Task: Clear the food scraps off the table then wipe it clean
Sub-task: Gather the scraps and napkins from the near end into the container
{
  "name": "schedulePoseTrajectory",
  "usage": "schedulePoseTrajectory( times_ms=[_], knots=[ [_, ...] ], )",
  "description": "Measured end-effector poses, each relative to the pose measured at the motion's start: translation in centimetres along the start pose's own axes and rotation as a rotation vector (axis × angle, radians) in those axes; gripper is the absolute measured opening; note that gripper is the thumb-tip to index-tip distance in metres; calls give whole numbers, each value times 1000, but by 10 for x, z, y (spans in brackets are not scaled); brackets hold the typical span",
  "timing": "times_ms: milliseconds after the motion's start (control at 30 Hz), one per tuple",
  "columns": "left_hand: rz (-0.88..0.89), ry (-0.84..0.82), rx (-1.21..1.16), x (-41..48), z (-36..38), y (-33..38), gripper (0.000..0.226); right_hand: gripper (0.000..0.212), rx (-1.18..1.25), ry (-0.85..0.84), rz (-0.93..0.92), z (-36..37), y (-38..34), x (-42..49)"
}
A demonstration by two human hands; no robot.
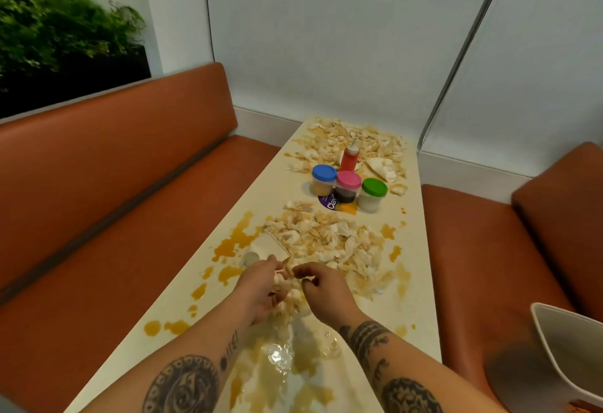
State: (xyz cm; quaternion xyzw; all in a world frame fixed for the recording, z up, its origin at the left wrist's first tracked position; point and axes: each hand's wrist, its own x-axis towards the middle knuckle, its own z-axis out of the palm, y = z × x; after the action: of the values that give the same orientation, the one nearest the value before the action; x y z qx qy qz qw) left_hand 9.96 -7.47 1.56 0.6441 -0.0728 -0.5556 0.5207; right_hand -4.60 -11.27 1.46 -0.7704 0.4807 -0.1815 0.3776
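A long cream table [414, 282] is littered with pale food scraps and soaked tissue bits: one heap [329, 239] lies mid-table and a second heap [355, 140] at the far end. Orange sauce splashes [233, 241] mark the left side and near end. My left hand [261, 285] cups a wad of scraps, fingers curled around it. My right hand [318, 282] pinches a small scrap beside the left, just in front of the mid heap. A tipped paper cup [269, 246] lies just beyond my left hand.
Three jars with blue [324, 177], pink [348, 185] and green [374, 194] lids and a red squeeze bottle [350, 158] stand between the heaps. Orange benches [114, 200] flank the table. A white bin [574, 357] sits on the right bench. Wet smears [280, 357] lie near me.
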Motion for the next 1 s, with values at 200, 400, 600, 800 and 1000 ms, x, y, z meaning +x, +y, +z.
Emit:
schedulePoseTrajectory(
  times_ms=[200, 400, 600, 800, 1000],
  knots=[
    [-34, 55, -112, 4, -35, -4, 33, 44, -274, -152, 68, 22, 30, 7],
    [7, 88, -13, 10, -48, -17, 26, 23, -338, -141, 100, 42, 52, 5],
    [34, 25, 64, 17, -33, -22, 22, 7, 112, 30, 101, 12, 23, 25],
    [-3, -135, -42, 2, 9, -5, 47, 12, 205, -7, 14, -3, -14, 39],
    [103, 51, -30, 18, 7, -3, 29, 23, 99, -8, 9, -1, 1, 37]
  ],
)
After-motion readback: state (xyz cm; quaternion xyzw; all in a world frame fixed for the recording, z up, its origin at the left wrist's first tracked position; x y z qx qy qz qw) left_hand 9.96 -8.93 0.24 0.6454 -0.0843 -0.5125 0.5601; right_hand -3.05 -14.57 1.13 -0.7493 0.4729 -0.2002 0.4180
